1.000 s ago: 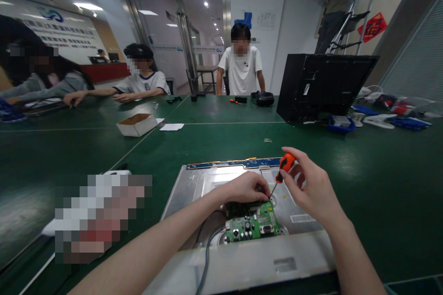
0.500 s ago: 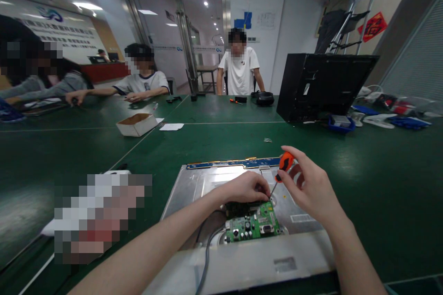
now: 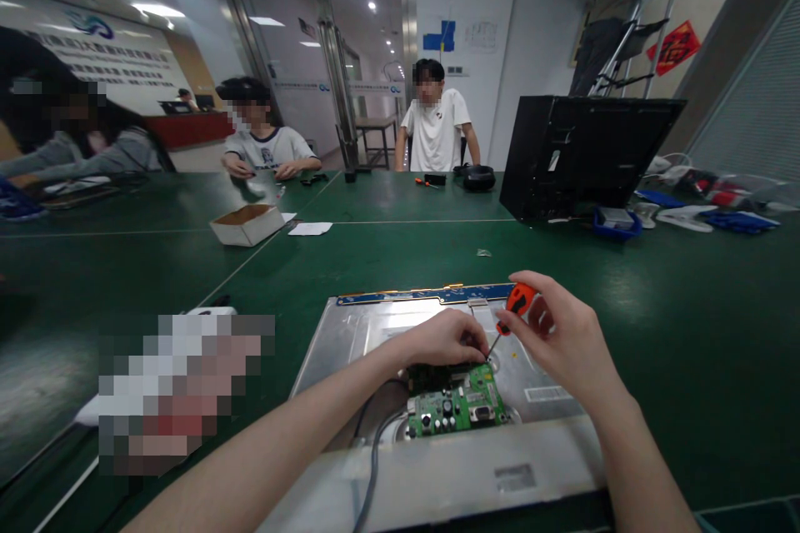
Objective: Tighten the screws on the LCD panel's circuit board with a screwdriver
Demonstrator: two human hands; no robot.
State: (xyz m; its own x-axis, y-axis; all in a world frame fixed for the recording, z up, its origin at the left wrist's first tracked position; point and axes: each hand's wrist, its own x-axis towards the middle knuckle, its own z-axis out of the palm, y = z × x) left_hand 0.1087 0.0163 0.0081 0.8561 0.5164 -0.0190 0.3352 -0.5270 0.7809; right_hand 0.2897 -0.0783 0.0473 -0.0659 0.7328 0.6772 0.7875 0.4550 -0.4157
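Note:
An orange-and-black screwdriver [image 3: 517,300] is pinched in my right hand [image 3: 566,341], its shaft slanting down and left to the top corner of a green circuit board [image 3: 459,410]. My left hand [image 3: 447,337] rests over the board's upper edge with curled fingers, thumb and fingertips close to the screwdriver's tip. What those fingertips hold, if anything, is hidden. The board sits on the metal back of a display panel [image 3: 543,450], which has a blue circuit strip [image 3: 406,297] along its far edge. A grey cable [image 3: 373,466] runs from beside the board toward me.
Left of the panel lies a blurred-out object [image 3: 181,400]. Farther off are an open white box [image 3: 247,226], a paper slip [image 3: 311,229] and a black monitor housing [image 3: 587,154]. Gloves [image 3: 741,221] lie at the right. Several people are around the green table [image 3: 400,254].
The screwdriver's handle has tilted slightly right and down with my right hand; its tip stays in place. My left hand has not moved. A person across the table has drawn an arm in.

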